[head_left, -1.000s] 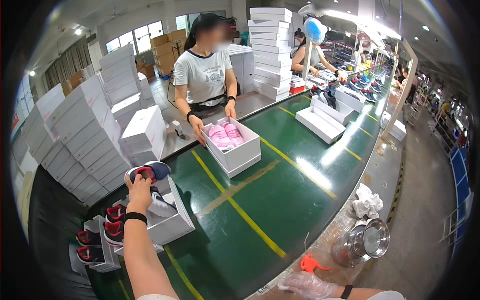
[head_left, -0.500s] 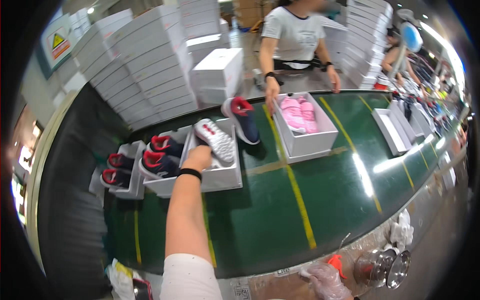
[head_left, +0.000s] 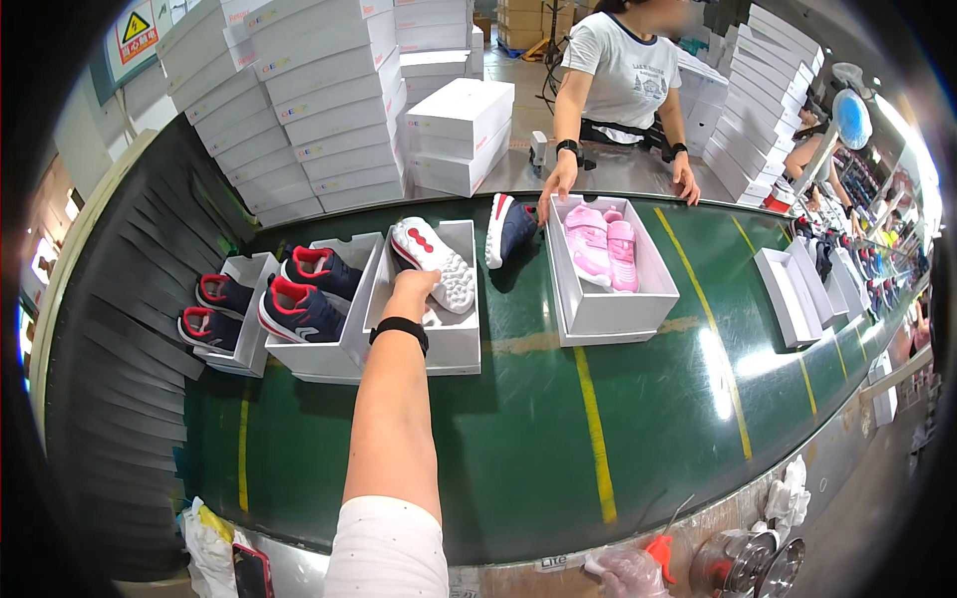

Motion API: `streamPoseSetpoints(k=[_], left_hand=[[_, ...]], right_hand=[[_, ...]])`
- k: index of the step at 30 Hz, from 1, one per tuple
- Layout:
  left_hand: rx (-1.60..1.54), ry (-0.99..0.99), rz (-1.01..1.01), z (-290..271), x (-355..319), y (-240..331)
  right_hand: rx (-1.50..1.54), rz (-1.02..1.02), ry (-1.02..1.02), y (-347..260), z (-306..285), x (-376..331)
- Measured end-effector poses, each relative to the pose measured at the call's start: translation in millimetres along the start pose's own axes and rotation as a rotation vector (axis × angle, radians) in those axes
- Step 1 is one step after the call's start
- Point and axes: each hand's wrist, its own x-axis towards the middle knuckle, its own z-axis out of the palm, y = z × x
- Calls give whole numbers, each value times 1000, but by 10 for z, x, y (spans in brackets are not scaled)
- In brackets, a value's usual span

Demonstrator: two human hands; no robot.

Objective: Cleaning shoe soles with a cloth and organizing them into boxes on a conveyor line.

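Note:
My left hand point(head_left: 413, 289) reaches forward over the green belt, black band on the wrist, closed on the near left edge of a sneaker point(head_left: 439, 264). Its white sole with red patches faces up, and it lies tilted in an open white shoebox point(head_left: 464, 344). Most of my fingers are hidden behind the hand and shoe. A navy sneaker point(head_left: 513, 231) with red lining rests on its side on the belt, right of that box. Left of my hand, a second shoebox point(head_left: 314, 357) holds two navy sneakers point(head_left: 296, 307). My right hand is out of view.
Farther left stands another box with navy sneakers point(head_left: 211, 327). A co-worker's hand point(head_left: 558, 184) touches a box of pink sneakers point(head_left: 598, 249). Stacked shoeboxes point(head_left: 329, 120) line the far side. An open box point(head_left: 788, 294) lies right. Metal bowls point(head_left: 738, 563) sit near the front edge.
The loose navy sneaker has tipped over, its white sole now facing left. My left hand stays at the sole-up sneaker. The whole view has shifted slightly.

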Motion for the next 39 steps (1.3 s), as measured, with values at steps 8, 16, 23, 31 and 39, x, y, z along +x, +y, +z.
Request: streamPoseSetpoints(k=[8,16,23,31,39], left_hand=[[284,-164,69,134,-119,112],[888,-245,11,75,-406,27],[915,-495,-34,23,-906,28],[838,54,966,285,-1048,949],[1342,51,639,893,-220,751]], right_hand=[[65,-8,31,-48,-17,165],[89,-105,107,9,-17,129],[104,-77,137,9,-245,73],[134,-37,139,-74,-324,135],[221,-173,292,134,105,301]])
